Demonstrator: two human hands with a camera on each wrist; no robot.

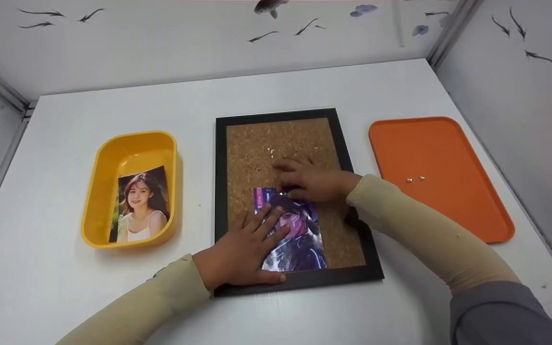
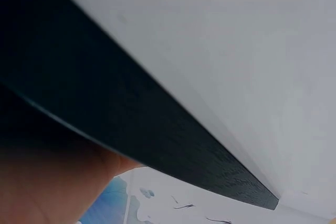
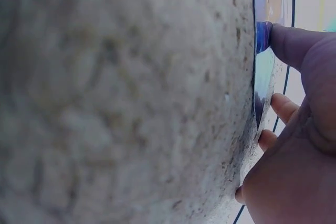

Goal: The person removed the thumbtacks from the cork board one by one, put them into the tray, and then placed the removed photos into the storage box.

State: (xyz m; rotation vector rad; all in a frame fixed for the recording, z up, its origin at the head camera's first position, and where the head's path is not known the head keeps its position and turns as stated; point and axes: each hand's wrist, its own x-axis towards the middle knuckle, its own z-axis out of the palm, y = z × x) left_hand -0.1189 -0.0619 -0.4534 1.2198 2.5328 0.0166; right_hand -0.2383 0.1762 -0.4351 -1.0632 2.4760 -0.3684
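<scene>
A photo print (image 1: pixel 300 249) of a purple, futuristic figure lies on the lower part of a black-framed cork board (image 1: pixel 252 167). My left hand (image 1: pixel 245 249) rests with fingers spread over the print's left side, its thumb along the frame's lower edge. Near the print's top edge is my right hand (image 1: pixel 312 181), fingers extended onto the cork. In the right wrist view, its thumb (image 3: pixel 294 45) presses on the print. A small shiny pin head (image 1: pixel 281 193) shows beside that thumb. The left wrist view shows mostly the dark frame side (image 2: pixel 157 124).
On the left stands a yellow bin (image 1: pixel 91 206) holding a portrait photo (image 1: pixel 141 211). An orange tray (image 1: pixel 448 143) on the right carries two small metallic pins (image 1: pixel 416 179). Shiny bits (image 1: pixel 271 152) show on the upper cork. Patterned white panels enclose the white table (image 1: pixel 276 86).
</scene>
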